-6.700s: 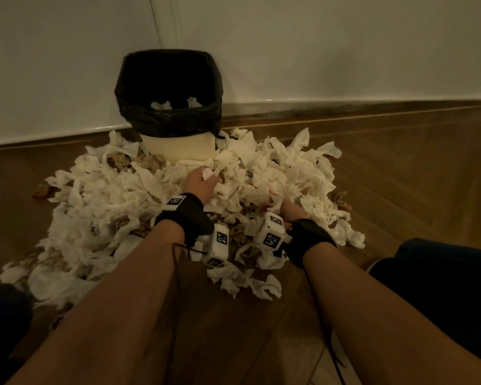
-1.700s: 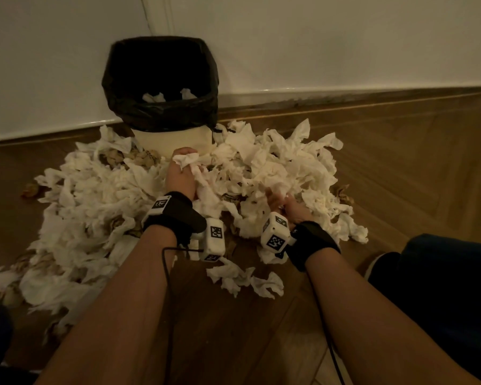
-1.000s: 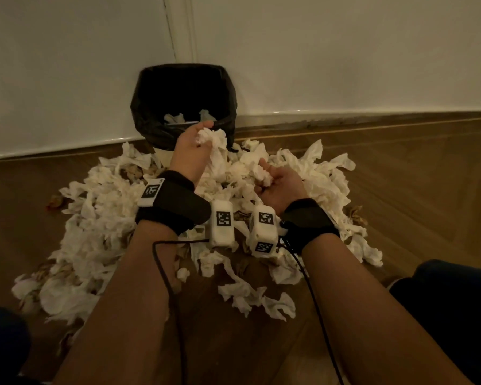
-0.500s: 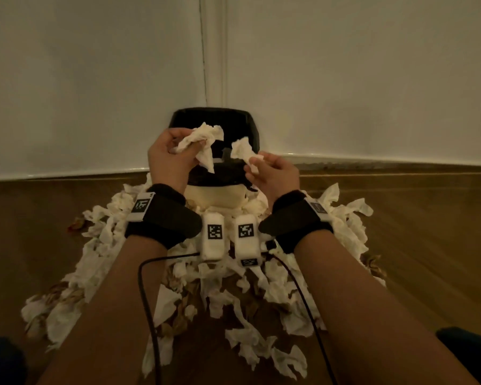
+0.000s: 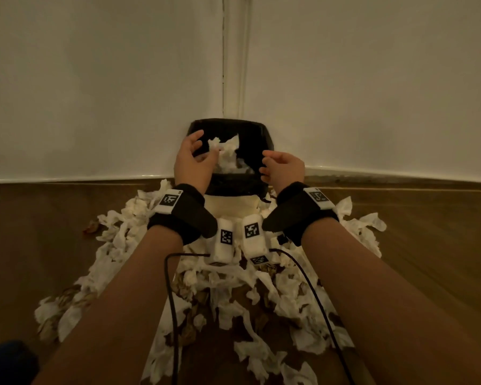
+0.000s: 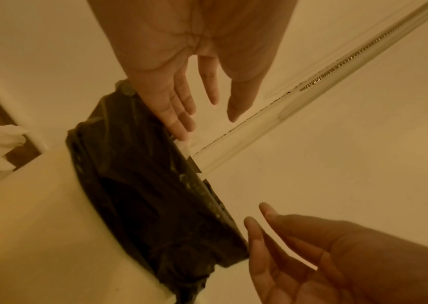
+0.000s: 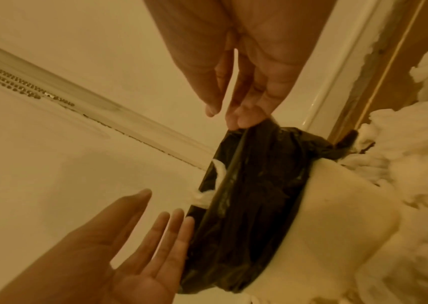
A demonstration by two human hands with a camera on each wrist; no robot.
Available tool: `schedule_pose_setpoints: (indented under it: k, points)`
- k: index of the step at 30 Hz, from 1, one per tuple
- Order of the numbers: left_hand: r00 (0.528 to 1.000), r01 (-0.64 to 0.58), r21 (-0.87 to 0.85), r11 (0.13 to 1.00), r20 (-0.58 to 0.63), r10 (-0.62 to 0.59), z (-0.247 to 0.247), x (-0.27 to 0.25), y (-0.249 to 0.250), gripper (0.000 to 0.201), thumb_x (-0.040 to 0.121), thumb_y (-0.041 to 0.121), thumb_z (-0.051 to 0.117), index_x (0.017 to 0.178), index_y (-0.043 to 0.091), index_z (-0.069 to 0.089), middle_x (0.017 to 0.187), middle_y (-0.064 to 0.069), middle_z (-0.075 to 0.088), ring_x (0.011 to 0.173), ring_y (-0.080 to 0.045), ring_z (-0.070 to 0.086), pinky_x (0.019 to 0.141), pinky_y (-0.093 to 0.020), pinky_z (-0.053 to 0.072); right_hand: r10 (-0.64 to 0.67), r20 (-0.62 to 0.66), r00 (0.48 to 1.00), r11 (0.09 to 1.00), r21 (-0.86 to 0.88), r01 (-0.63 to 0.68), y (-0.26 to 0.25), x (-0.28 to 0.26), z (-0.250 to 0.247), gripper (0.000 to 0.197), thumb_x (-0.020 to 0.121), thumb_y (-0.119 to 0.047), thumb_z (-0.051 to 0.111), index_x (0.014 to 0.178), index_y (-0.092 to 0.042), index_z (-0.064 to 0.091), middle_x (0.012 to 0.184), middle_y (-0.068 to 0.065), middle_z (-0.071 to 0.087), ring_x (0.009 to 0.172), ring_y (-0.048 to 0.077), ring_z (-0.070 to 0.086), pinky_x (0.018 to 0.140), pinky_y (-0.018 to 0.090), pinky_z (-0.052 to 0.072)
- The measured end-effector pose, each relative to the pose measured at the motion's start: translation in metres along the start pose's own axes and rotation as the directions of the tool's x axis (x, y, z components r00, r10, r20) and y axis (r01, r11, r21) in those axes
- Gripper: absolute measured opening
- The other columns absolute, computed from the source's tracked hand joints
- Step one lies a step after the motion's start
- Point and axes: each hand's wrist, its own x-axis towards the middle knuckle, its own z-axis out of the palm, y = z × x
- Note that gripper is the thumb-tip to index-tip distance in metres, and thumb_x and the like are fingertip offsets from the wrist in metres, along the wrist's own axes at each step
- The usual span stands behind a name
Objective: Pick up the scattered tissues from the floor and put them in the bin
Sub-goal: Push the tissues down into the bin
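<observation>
The bin (image 5: 235, 182), cream with a black liner, stands in the corner of the room. Both hands hover over its mouth. My left hand (image 5: 190, 158) has its fingers spread and holds nothing; the left wrist view shows the left hand (image 6: 184, 98) with straight fingers above the liner (image 6: 155, 195). My right hand (image 5: 281, 166) is relaxed and empty, as the right hand (image 7: 247, 86) in its wrist view confirms. Crumpled white tissues (image 5: 225, 148) lie loose in the bin's mouth between the hands. A large pile of tissues (image 5: 233, 290) covers the floor in front.
White walls meet right behind the bin, with a skirting board (image 5: 67, 177) along the wooden floor (image 5: 428, 245). Brownish scraps (image 5: 90, 226) lie among the tissues. Wrist-camera cables (image 5: 172, 315) trail along my forearms. More tissues (image 7: 416, 164) press against the bin's right side.
Both hands rose from the pile with a wad of tissue each, reached the bin's mouth and let go. The hands are now empty and the view has tilted up.
</observation>
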Motion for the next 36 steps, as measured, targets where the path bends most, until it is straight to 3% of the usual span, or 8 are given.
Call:
schedule_pose_setpoints:
  k: [3,6,10,18,22,27,32,36]
  points:
    - [1.000,-0.024,-0.013,1.000,-0.015,0.023,-0.003,-0.013,-0.005,0.034,0.091,0.022,0.056,0.124,0.025,0.052,0.123,-0.001,0.055,0.091,-0.008,0.059,0.076,-0.028,0.056,0.007,-0.050,0.999,1.000,-0.016,-0.008,0.014,-0.005,-0.015,0.017,0.092,-0.007,0.052,0.092,-0.017,0.065,0.077,-0.002,0.063,0.063,0.009,0.057,0.056,0.019,0.049]
    - [0.998,-0.059,-0.008,0.998,-0.003,0.059,-0.003,-0.025,-0.013,0.017,0.096,0.022,0.047,0.107,0.023,0.059,0.088,0.002,0.061,0.071,-0.006,0.056,0.055,-0.019,0.046,-0.008,-0.105,0.994,0.995,-0.097,-0.002,0.031,-0.011,-0.031,0.012,0.092,-0.016,0.054,0.095,-0.017,0.066,0.080,-0.004,0.063,0.071,0.010,0.058,0.067,0.025,0.051]
    - [0.994,-0.013,0.052,0.999,0.108,0.008,0.005,-0.047,-0.034,0.033,0.097,0.007,0.031,0.098,0.017,0.062,0.067,0.002,0.057,0.054,-0.003,0.048,0.049,-0.011,0.038,0.085,-0.136,0.987,0.987,-0.121,-0.101,0.060,-0.024,-0.047,0.018,0.093,-0.024,0.052,0.096,-0.013,0.066,0.075,-0.002,0.063,0.063,0.010,0.054,0.056,0.021,0.043]
    - [0.902,0.060,0.345,0.937,0.383,-0.199,0.019,-0.082,-0.078,0.045,0.082,-0.011,0.034,0.077,0.025,0.061,0.074,0.006,0.063,0.071,-0.012,0.058,0.066,-0.020,0.045,0.373,-0.052,0.926,0.896,-0.238,-0.374,0.115,-0.054,-0.071,0.023,0.094,-0.019,0.050,0.103,-0.005,0.066,0.074,0.003,0.063,0.061,0.014,0.054,0.051,0.024,0.042]
    - [0.786,-0.062,0.576,0.815,0.532,-0.316,0.026,-0.092,-0.099,0.038,0.082,-0.002,0.045,0.077,0.032,0.061,0.087,0.008,0.065,0.090,-0.012,0.061,0.074,-0.022,0.050,0.402,-0.026,0.915,0.854,-0.350,-0.385,0.128,-0.061,-0.079,0.020,0.094,-0.016,0.053,0.103,-0.003,0.066,0.087,0.010,0.067,0.055,0.010,0.054,0.039,0.016,0.039]
    - [0.659,-0.274,0.722,0.636,0.622,-0.423,0.028,-0.099,-0.112,0.018,0.083,0.014,0.063,0.096,0.025,0.068,0.104,-0.002,0.063,0.095,-0.017,0.058,0.082,-0.028,0.049,0.442,0.053,0.896,0.723,-0.612,-0.320,0.138,-0.062,-0.088,0.017,0.090,-0.021,0.059,0.098,-0.010,0.069,0.088,0.010,0.069,0.060,0.012,0.056,0.045,0.018,0.043]
    - [0.652,-0.422,0.791,0.442,0.604,-0.458,0.031,-0.107,-0.123,0.032,0.076,0.030,0.073,0.106,0.035,0.061,0.111,-0.003,0.053,0.106,-0.023,0.052,0.089,-0.037,0.050,0.458,0.129,0.879,0.586,-0.788,-0.190,0.147,-0.060,-0.092,0.017,0.086,-0.022,0.065,0.098,-0.011,0.072,0.075,-0.001,0.062,0.062,0.011,0.052,0.052,0.021,0.041]
    - [0.667,-0.474,0.806,0.355,0.592,-0.453,0.030,-0.115,-0.134,0.038,0.078,0.033,0.070,0.111,0.038,0.052,0.120,-0.005,0.043,0.116,-0.028,0.041,0.100,-0.037,0.039,0.526,0.190,0.829,0.523,-0.841,-0.139,0.153,-0.063,-0.094,0.033,0.078,-0.025,0.074,0.107,-0.010,0.067,0.100,0.008,0.066,0.085,0.018,0.057,0.076,0.031,0.050]
